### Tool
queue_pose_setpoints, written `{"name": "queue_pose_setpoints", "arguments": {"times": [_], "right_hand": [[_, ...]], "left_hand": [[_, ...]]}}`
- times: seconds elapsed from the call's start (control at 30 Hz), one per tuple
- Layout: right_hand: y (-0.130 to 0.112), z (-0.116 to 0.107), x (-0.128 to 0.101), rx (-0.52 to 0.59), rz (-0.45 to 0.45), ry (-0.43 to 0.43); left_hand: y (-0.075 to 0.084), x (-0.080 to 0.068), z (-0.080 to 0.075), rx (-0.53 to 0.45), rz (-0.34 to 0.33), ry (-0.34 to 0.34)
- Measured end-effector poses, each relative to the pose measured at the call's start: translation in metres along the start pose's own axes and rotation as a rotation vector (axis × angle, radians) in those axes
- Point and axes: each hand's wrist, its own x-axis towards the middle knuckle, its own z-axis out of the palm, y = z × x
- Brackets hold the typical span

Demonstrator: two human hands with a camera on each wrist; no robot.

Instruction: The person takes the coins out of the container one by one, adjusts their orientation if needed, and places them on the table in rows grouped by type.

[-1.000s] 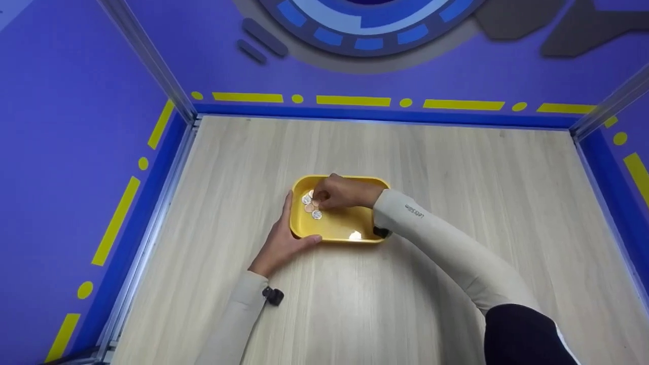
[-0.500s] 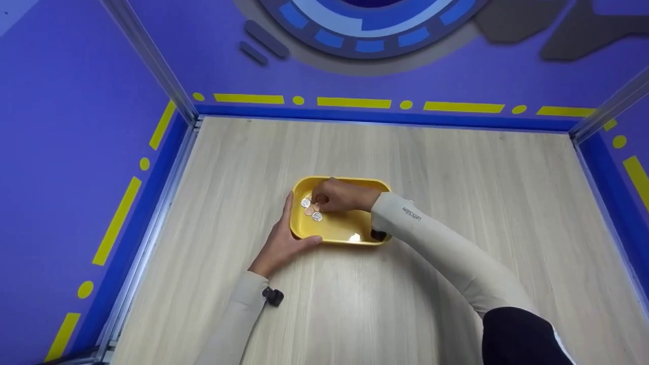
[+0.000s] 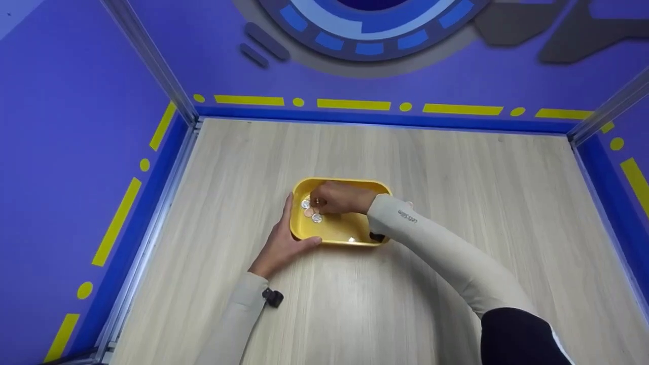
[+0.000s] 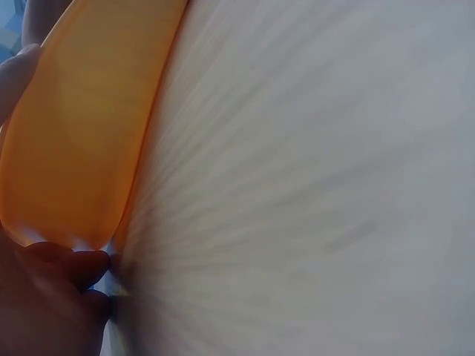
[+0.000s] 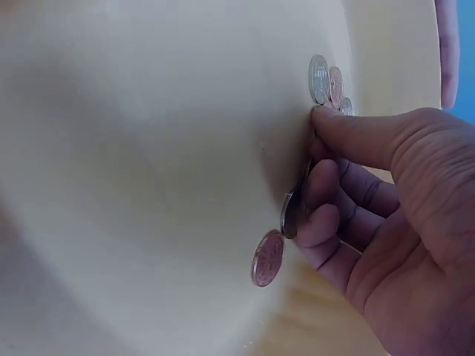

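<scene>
A yellow tray (image 3: 350,229) lies mid-table with several silver and copper coins (image 3: 317,218) in its left half. My left hand (image 3: 284,237) holds the tray's near-left corner, thumb on the front rim and fingers along the left wall (image 4: 82,133). My right hand (image 3: 332,198) reaches into the tray over the coins. In the right wrist view its curled fingers (image 5: 326,215) pinch a coin (image 5: 291,213) tipped up on edge, with the index tip on the tray floor. A copper coin (image 5: 267,258) lies just below, and more coins (image 5: 319,78) lie beyond.
The pale wooden table (image 3: 456,167) is boxed in by purple walls with a blue base strip (image 3: 385,117) at the back and both sides. A small black clip (image 3: 274,297) sits at my left wrist.
My right hand has sunk slightly lower into the tray among the coins. The left hand and the tray have stayed put.
</scene>
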Motion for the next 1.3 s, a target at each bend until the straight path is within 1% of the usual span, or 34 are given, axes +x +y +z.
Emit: {"name": "queue_pose_setpoints", "arguments": {"times": [0.17, 0.3, 0.43, 0.6, 0.67, 0.8, 0.93, 1.1, 1.2, 1.3], "right_hand": [[-0.003, 0.000, 0.000, -0.073, 0.038, -0.016], [-0.007, 0.000, -0.002, -0.117, 0.044, -0.023], [-0.011, 0.001, -0.007, -0.139, 0.053, -0.036], [-0.012, 0.001, -0.013, -0.153, 0.064, -0.060], [-0.011, 0.000, -0.014, -0.134, 0.055, -0.072], [-0.010, -0.002, -0.022, -0.070, 0.041, -0.085], [-0.009, -0.007, -0.034, -0.005, 0.046, -0.068], [-0.007, -0.015, -0.054, 0.063, 0.060, -0.006], [-0.007, -0.019, -0.067, 0.140, 0.079, 0.040], [-0.006, -0.020, -0.082, 0.241, 0.082, 0.102]], "left_hand": [[0.000, 0.002, 0.002, 0.004, 0.009, -0.006], [-0.002, 0.002, 0.002, 0.007, 0.004, -0.006], [-0.003, 0.001, 0.002, 0.003, 0.002, -0.004], [-0.005, 0.001, 0.003, -0.014, 0.019, -0.010], [-0.006, 0.001, 0.003, -0.017, 0.018, -0.010], [-0.005, 0.001, 0.005, -0.020, -0.003, -0.007], [-0.004, 0.000, 0.005, -0.020, -0.010, -0.004], [-0.002, 0.000, 0.004, -0.017, -0.010, 0.000], [-0.002, 0.001, 0.002, -0.021, -0.005, 0.003], [-0.001, 0.001, 0.001, -0.028, 0.001, 0.006]]}}
